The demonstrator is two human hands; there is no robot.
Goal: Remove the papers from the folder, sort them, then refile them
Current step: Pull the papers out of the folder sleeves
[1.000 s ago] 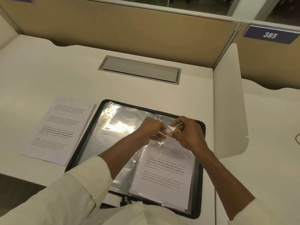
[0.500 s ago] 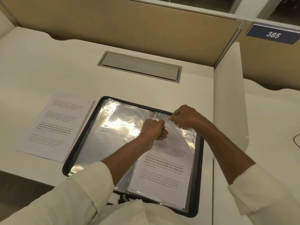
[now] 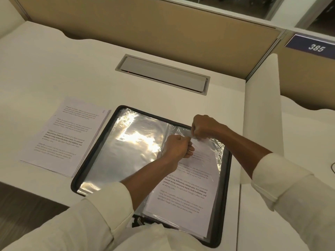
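A black display folder [image 3: 225,178] lies open on the white desk, its clear plastic sleeves catching glare on the left page. A printed paper [image 3: 184,191] sits in the right-hand sleeve [image 3: 217,147]. My left hand [image 3: 178,148] is curled at the top of that page and pinches the sheet's upper edge. My right hand [image 3: 205,127] pinches the sleeve's top edge just above it. A stack of printed papers [image 3: 63,136] lies on the desk to the left of the folder.
A grey cable hatch [image 3: 163,74] is set into the desk [image 3: 54,69] behind the folder. A tan partition wall stands at the back, and a white divider panel [image 3: 262,115] rises close to the folder's right side. The desk's front edge is at lower left.
My right hand has moved up and back to the sleeve's top edge, while my left hand stays near the top of the sheet. The hands have drawn slightly apart.
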